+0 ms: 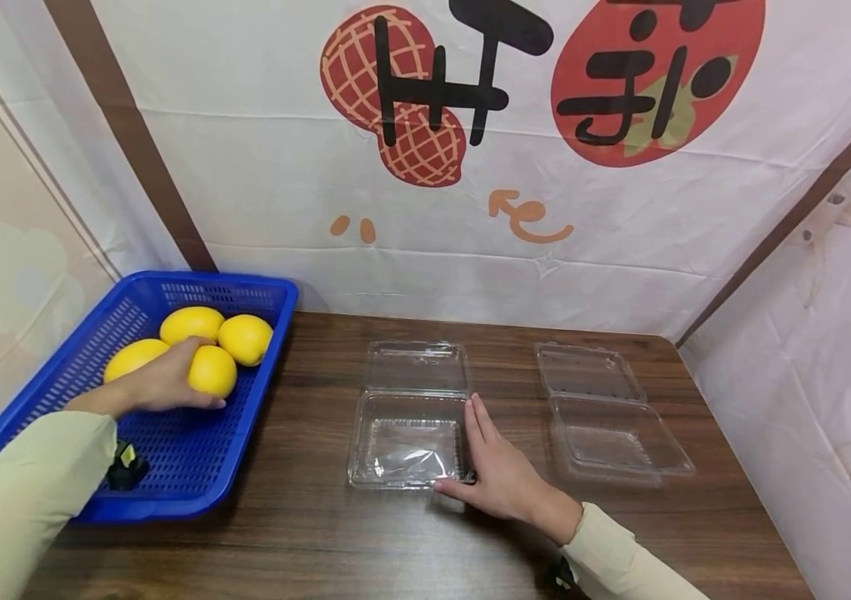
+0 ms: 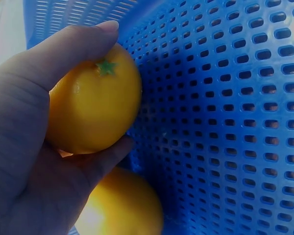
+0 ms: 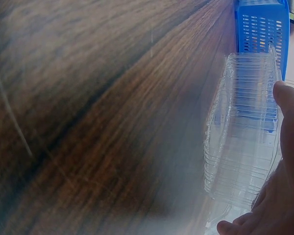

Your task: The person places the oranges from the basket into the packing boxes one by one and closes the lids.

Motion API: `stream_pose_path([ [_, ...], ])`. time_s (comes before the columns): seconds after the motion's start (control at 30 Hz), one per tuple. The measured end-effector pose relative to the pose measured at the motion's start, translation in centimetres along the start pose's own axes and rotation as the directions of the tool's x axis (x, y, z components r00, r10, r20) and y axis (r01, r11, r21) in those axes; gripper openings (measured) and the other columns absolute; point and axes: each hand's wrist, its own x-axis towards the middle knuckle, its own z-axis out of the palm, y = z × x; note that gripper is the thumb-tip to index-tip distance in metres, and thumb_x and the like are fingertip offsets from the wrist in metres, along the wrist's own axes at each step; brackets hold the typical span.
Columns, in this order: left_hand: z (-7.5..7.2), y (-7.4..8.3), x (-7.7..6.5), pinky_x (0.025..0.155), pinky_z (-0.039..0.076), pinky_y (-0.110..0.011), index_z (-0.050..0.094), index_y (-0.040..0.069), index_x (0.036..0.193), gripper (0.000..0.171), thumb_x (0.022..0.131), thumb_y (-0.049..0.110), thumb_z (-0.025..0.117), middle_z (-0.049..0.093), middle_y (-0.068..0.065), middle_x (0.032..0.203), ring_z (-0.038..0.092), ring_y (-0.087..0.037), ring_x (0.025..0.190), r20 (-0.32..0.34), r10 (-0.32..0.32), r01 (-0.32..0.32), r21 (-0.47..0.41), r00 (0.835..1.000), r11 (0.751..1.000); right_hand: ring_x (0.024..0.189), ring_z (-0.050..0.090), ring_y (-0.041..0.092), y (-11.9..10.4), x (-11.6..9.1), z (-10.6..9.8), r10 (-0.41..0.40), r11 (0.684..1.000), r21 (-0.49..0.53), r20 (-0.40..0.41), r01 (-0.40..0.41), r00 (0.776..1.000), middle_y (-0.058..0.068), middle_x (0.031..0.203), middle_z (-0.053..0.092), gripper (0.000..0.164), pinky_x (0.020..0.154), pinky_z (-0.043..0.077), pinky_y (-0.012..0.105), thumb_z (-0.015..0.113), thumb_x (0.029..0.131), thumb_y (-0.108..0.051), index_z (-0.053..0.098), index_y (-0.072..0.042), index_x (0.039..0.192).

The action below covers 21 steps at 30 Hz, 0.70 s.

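Observation:
In the blue basket point(image 1: 263, 417) my left hand point(image 1: 162, 379) grips a round orange point(image 2: 95, 103) with a yellow skin and a green star-shaped stem end. Thumb and fingers curve around its sides. Three more of the same fruit lie close by: one orange point(image 1: 245, 339) to the right, another orange point(image 1: 191, 323) behind, a third orange point(image 1: 132, 358) partly behind the hand. My right hand point(image 1: 503, 475) rests against the right side of an open clear plastic clamshell box point(image 1: 413, 442), fingers straight along its wall, thumb at the front corner. Nothing lies in this box.
A second open clear clamshell box point(image 1: 613, 442) stands to the right on the brown wooden table point(image 1: 365, 542). Behind the table hangs a white printed cloth point(image 1: 267, 183), with cloth sides at left and right. A small black object point(image 1: 127, 467) shows near the left cuff.

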Motion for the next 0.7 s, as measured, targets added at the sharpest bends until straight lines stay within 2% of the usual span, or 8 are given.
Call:
stream_pose_path([
  [0.17, -0.4, 0.3, -0.1, 0.090, 0.046, -0.063, 0.031, -0.021, 0.139, 0.102, 0.075, 0.032, 0.090, 0.049, -0.041, 0.126, 0.055, -0.046, 0.107, -0.005, 0.017, -0.017, 0.011, 1.000, 1.000, 0.132, 0.051, 0.039, 0.1, 0.0, 0.0, 0.005, 1.000, 0.005, 0.004, -0.005, 1.000, 0.023, 0.168, 0.001, 0.121, 0.088, 0.056, 0.043, 0.059, 0.087, -0.076, 0.005, 0.003, 0.161],
  [0.43, -0.8, 0.3, -0.4, 0.083, 0.050, -0.057, 0.033, -0.018, 0.138, 0.098, 0.076, 0.034, 0.090, 0.054, -0.035, 0.121, 0.059, -0.040, 0.100, -0.013, 0.014, -0.014, 0.011, 1.000, 1.000, 0.139, 0.044, 0.040, 0.2, 0.0, 0.2, 0.005, 1.000, 0.005, 0.008, -0.005, 1.000, 0.023, 0.168, 0.000, 0.122, 0.093, 0.054, 0.044, 0.059, 0.086, -0.076, 0.005, 0.004, 0.160],
  [0.7, -1.5, 0.5, -0.5, 0.081, 0.050, -0.056, 0.031, -0.017, 0.140, 0.100, 0.077, 0.036, 0.088, 0.055, -0.034, 0.119, 0.060, -0.039, 0.098, -0.003, -0.001, 0.001, 0.032, 1.000, 0.999, 0.138, 0.044, 0.040, 0.3, 0.1, 0.3, -0.002, 1.000, 0.003, 0.002, 0.002, 1.000, 0.024, 0.168, 0.001, 0.122, 0.092, 0.055, 0.044, 0.060, 0.086, -0.076, 0.005, 0.005, 0.160],
])
